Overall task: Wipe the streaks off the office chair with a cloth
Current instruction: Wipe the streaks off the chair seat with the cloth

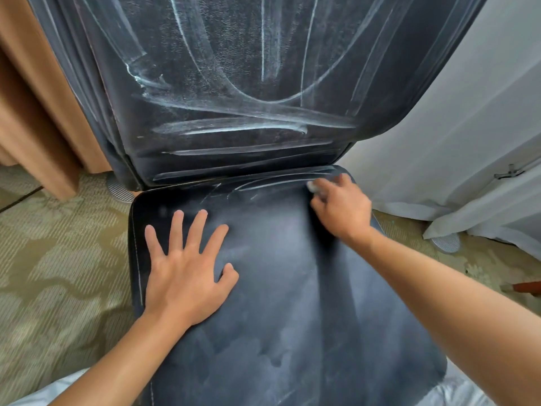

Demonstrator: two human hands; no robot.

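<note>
A dark leather office chair fills the head view, its seat (278, 288) close to me and its backrest (234, 83) rising behind. White streaks (243, 127) cross the backrest and the rear strip of the seat. My left hand (187, 268) lies flat on the seat's left side with its fingers spread. At the seat's back right corner, my right hand (341, 209) is curled over a small pale cloth (313, 187). Only a bit of the cloth shows past the fingers, and the hand is blurred.
Patterned carpet (58, 273) surrounds the chair. A tan curtain (35, 118) hangs at the left and white drapes (453, 127) at the right. A round grey disc (446, 243) lies on the floor to the right, and another disc (118, 189) shows behind the seat's left corner.
</note>
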